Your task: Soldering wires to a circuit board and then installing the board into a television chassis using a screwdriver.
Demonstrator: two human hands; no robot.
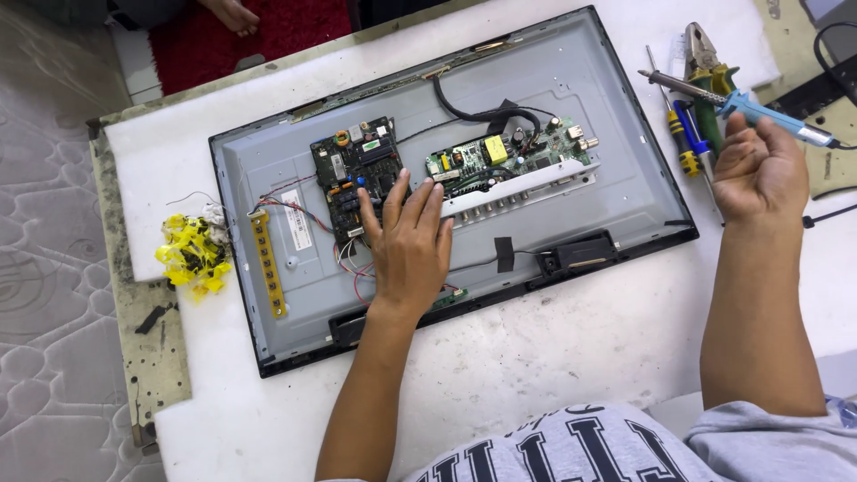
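While our left hand point(409, 243) lies flat on the opened television panel point(268, 161), fingers point(420, 201) spread over the dark circuit board point(357, 170), our right hand point(759, 170) hovers off the panel's right edge, fingers curled around a blue soldering iron point(777, 118). Beyond it, screwdrivers point(686, 134) and green-handled pliers point(705, 58) lie on the white table point(553, 348). A yellow wire bundle point(192, 254) sits far left.

white padded table point(536, 357) | grey patterned floor point(45, 268) | red rug point(295, 27)
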